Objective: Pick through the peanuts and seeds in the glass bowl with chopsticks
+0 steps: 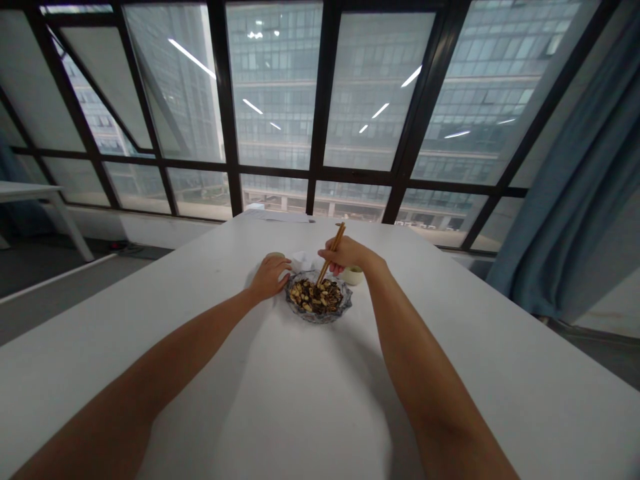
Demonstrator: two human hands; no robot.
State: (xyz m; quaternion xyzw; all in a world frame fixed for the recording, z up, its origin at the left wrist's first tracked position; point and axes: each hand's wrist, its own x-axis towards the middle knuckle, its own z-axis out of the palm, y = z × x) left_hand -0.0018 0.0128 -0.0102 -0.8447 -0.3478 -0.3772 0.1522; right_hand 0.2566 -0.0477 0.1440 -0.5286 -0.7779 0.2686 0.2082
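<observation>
My right hand (pixel 346 255) grips a pair of wooden chopsticks (pixel 325 269), tips down among the pieces in a clear glass bowl (pixel 320 319) with a wavy rim. Inside the bowl lies a mix of dark and pale yellowish pieces (pixel 313 297), too small to name surely. At the bowl's left side rests my left hand (pixel 271 276), fingers stretched out and holding nothing visible; I cannot tell whether it touches the rim. Partly behind my right hand stands a small pale green bowl (pixel 354 276). Behind the glass bowl is a crumpled white piece (pixel 302 261), perhaps tissue. A greenish rim (pixel 275 255) shows past my left hand.
Everything stands on a long white table (pixel 300 400). Flat white sheets (pixel 280 217) lie at its far end. Dark-framed windows (pixel 317 100) run behind it, and a blue curtain (pixel 565 207) hangs at right. Another white table (pixel 30 192) stands at far left.
</observation>
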